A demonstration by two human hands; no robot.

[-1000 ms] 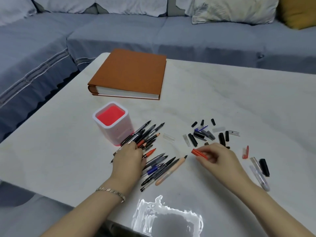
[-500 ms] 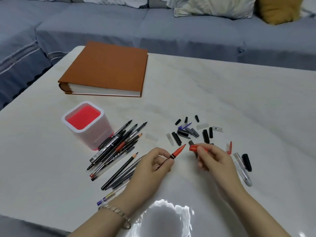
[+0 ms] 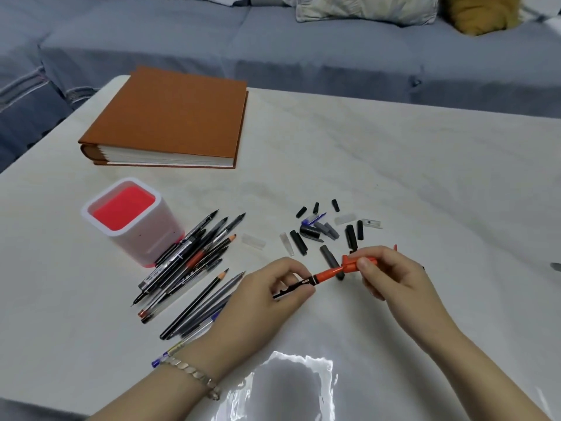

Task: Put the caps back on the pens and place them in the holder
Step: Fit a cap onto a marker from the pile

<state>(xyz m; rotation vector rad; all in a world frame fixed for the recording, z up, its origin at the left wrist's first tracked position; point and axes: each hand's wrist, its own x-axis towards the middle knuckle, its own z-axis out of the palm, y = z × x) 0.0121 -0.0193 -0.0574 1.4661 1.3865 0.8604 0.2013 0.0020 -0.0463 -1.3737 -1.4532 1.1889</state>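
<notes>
A grey-blue sofa (image 3: 303, 50) runs along the back, with a pale patterned cushion (image 3: 367, 9) and a mustard cushion (image 3: 482, 12) at its right end. In front of it lies the pale marbled surface (image 3: 394, 165). A thick orange-brown book (image 3: 173, 117) lies flat at the far left of it.

Nearer, on the left, stands the holder (image 3: 133, 220), a white square cup with a red inside, upright. Just beside its right side lies a heap of uncapped pens and pencils (image 3: 188, 262), most with their long axes slanting from near left to far right, tips toward the far right. To the right of the heap, a scatter of loose caps (image 3: 328, 229) in black, grey and clear plastic lies flat on the surface, pointing every which way.

The left hand (image 3: 261, 302), with a bracelet (image 3: 194, 375) on its wrist, is closed around the black rear part of a pen (image 3: 309, 279), pinching it between thumb and fingers. The pen's long axis rises from near left to far right, its orange front end aimed at the right hand (image 3: 391, 278). That hand is curled shut on an orange cap (image 3: 352, 264), thumb on top, and the cap's open end meets the pen's tip; how far the tip has gone in cannot be told. Both hands hold the pen and cap just above the surface, in front of the loose caps.
</notes>
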